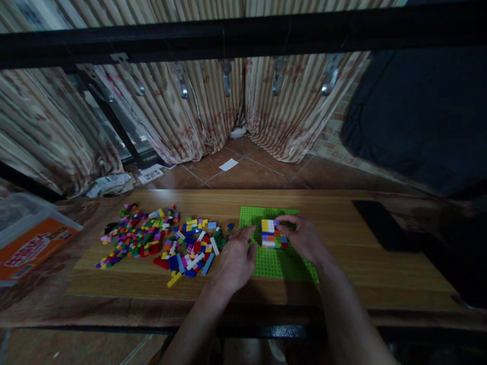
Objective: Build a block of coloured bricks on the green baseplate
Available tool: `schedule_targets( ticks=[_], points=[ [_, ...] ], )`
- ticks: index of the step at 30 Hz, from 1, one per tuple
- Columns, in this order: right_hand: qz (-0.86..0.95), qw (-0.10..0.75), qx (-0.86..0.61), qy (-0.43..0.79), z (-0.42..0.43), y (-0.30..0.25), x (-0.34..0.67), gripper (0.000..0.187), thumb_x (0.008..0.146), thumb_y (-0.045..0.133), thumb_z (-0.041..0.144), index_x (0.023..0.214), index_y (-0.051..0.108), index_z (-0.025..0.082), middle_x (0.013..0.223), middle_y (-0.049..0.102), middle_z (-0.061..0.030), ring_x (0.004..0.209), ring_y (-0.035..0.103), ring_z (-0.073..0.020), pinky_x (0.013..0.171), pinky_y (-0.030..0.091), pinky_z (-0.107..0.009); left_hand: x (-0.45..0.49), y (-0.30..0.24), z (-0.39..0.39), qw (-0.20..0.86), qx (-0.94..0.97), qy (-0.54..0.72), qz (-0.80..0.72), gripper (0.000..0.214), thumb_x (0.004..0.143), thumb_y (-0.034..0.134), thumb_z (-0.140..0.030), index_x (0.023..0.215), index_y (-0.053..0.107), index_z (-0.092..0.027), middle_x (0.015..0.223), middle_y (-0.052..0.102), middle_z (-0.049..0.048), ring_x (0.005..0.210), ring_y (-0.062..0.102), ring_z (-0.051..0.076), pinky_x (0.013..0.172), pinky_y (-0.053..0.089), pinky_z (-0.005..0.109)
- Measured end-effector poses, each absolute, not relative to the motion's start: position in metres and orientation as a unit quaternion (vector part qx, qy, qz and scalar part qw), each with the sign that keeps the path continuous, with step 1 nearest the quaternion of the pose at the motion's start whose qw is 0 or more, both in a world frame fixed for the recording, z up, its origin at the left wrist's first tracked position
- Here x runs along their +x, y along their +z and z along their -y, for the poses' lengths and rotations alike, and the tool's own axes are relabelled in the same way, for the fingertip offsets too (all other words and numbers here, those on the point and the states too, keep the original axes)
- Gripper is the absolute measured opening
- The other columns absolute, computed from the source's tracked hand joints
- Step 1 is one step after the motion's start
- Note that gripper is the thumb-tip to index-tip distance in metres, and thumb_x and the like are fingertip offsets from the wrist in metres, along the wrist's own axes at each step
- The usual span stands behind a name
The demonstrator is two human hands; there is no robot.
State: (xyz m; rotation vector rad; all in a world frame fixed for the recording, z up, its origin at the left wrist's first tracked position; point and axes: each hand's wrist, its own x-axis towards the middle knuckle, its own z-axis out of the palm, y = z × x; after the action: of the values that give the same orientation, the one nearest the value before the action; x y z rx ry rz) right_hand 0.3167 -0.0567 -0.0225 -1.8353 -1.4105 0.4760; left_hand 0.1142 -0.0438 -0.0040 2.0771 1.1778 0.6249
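Note:
A green studded baseplate (266, 267) lies on the wooden board, with a small block of multicoloured bricks (268, 237) built near its middle. White and yellow bricks form the block's far part; orange, red, blue and purple show nearer. My right hand (302, 237) is at the block's right side, its thumb and index finger closed around a small purple brick (276, 223) at the far right corner. Over the baseplate's left edge is my left hand (236, 257), fingers stretched out and thumb apart, with nothing visible in it. Its fingertips stop short of the block.
Loose bricks form a pile of small pieces (133, 233) at far left and a pile of larger ones (194, 248) beside my left hand. A plastic tub with an orange label (36, 246) stands at the left edge. A dark flat object (384, 225) lies to the right.

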Motion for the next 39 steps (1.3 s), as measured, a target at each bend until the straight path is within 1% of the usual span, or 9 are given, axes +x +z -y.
schedule_targets(
  ticks=[3,8,13,19,23,28,32,36,39],
  points=[
    [0.553,0.369,-0.723,0.189,0.056,-0.021,0.316,0.021,0.079,0.060,0.034,0.092,0.074,0.026,0.094,0.069,-0.0042,0.085,0.064,-0.0193,0.082,0.048,-0.037,0.116,-0.001,0.046,0.336,0.793,0.222,-0.457,0.044,0.086,0.047,-0.015,0.129,0.054,-0.020,0.122,0.062,0.0117,0.107,0.062,0.024,0.097,0.048,0.040],
    [0.551,0.347,-0.731,0.205,0.053,-0.018,0.316,0.022,0.077,0.060,0.033,0.092,0.074,0.025,0.092,0.071,-0.0037,0.081,0.064,-0.0201,0.076,0.048,-0.036,0.117,0.000,0.049,0.343,0.795,0.226,-0.446,0.044,0.085,0.049,-0.014,0.129,0.055,-0.017,0.125,0.062,0.0124,0.112,0.060,0.024,0.100,0.046,0.039],
    [0.526,0.335,-0.744,0.242,0.051,-0.016,0.317,0.023,0.074,0.061,0.033,0.090,0.075,0.026,0.084,0.073,-0.0021,0.072,0.063,-0.0192,0.070,0.047,-0.035,0.117,-0.003,0.049,0.342,0.796,0.228,-0.444,0.044,0.085,0.050,-0.015,0.129,0.055,-0.020,0.118,0.066,0.0107,0.103,0.064,0.024,0.098,0.048,0.040],
    [0.530,0.351,-0.719,0.282,0.050,-0.021,0.321,0.024,0.074,0.060,0.034,0.090,0.075,0.024,0.079,0.073,-0.0012,0.070,0.063,-0.0187,0.068,0.048,-0.033,0.115,-0.006,0.047,0.333,0.802,0.234,-0.437,0.043,0.085,0.051,-0.016,0.127,0.056,-0.020,0.120,0.065,0.0100,0.107,0.063,0.023,0.098,0.047,0.037],
    [0.525,0.371,-0.711,0.284,0.053,-0.025,0.323,0.029,0.073,0.062,0.041,0.093,0.075,0.025,0.086,0.074,-0.0027,0.076,0.066,-0.0211,0.072,0.049,-0.035,0.108,-0.008,0.043,0.326,0.795,0.261,-0.439,0.041,0.086,0.051,-0.017,0.126,0.057,-0.019,0.118,0.066,0.0091,0.102,0.064,0.020,0.095,0.050,0.035],
    [0.505,0.362,-0.724,0.299,0.056,-0.024,0.327,0.038,0.067,0.069,0.046,0.099,0.075,0.026,0.095,0.075,-0.0050,0.084,0.068,-0.0253,0.077,0.050,-0.038,0.092,-0.001,0.031,0.311,0.775,0.290,-0.468,0.036,0.086,0.050,-0.016,0.119,0.062,-0.021,0.108,0.070,0.0070,0.093,0.067,0.018,0.085,0.053,0.030],
    [0.502,0.365,-0.739,0.263,0.056,-0.025,0.332,0.044,0.066,0.070,0.047,0.103,0.074,0.024,0.095,0.075,-0.0070,0.086,0.069,-0.0268,0.075,0.052,-0.039,0.070,0.003,0.014,0.260,0.727,0.312,-0.554,0.028,0.086,0.050,-0.016,0.108,0.067,-0.019,0.102,0.072,0.0074,0.090,0.068,0.018,0.085,0.052,0.030],
    [0.476,0.399,-0.760,0.189,0.056,-0.027,0.335,0.033,0.070,0.065,0.045,0.093,0.075,0.024,0.092,0.075,-0.0062,0.088,0.069,-0.0269,0.079,0.052,-0.040,0.047,0.004,-0.001,0.184,0.694,0.278,-0.638,0.031,0.084,0.049,-0.010,0.109,0.067,-0.017,0.107,0.072,0.0089,0.099,0.066,0.021,0.091,0.049,0.032],
    [0.463,0.430,-0.755,0.174,0.055,-0.027,0.335,0.029,0.072,0.063,0.044,0.088,0.075,0.024,0.090,0.076,-0.0056,0.087,0.070,-0.0261,0.081,0.053,-0.039,0.039,0.004,-0.005,0.127,0.714,0.237,-0.647,0.036,0.083,0.046,-0.007,0.108,0.067,-0.020,0.107,0.070,0.0077,0.100,0.065,0.021,0.090,0.048,0.031]
  ],
)
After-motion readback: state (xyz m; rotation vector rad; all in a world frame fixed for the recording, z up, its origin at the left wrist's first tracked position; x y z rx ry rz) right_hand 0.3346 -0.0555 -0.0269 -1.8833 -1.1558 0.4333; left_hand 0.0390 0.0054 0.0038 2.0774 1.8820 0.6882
